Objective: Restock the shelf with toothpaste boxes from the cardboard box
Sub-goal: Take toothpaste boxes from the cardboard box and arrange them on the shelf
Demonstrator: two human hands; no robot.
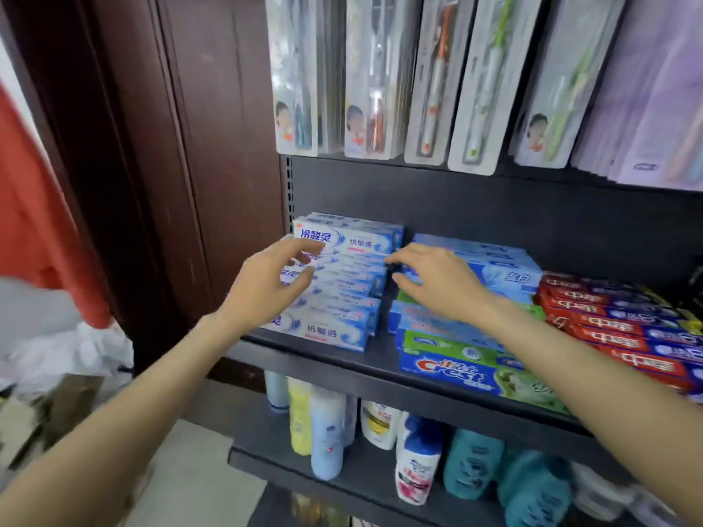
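— What are the hands doing at the shelf?

— Both reach over the dark shelf [323,365]. The left hand [266,285] hovers at the left end of the stack of white-and-blue toothpaste boxes [336,287], fingers spread and loosely bent, gripping nothing; its fingertips lie against or just in front of the box ends (contact cannot be told through the blur). The right hand [437,279] is likewise unclenched, palm down, fingers stretched toward the gap between that stack and the light blue boxes [494,268] beside it.

— And the stock itself?

— The white-and-blue boxes sit in stepped rows at the shelf's left end, one box standing on edge at the back. Right of them lie the light blue boxes, with green-and-blue Crest boxes [468,368] in front near the edge, and red boxes [608,329] farther right.

— What surrounds it?

— Packaged toothbrushes [380,89] hang above. Bottles [331,431] in white, yellow, blue and teal stand on the lower shelf [342,484]. A dark wooden panel [171,165] rises at left, red cloth [34,207] beyond it.
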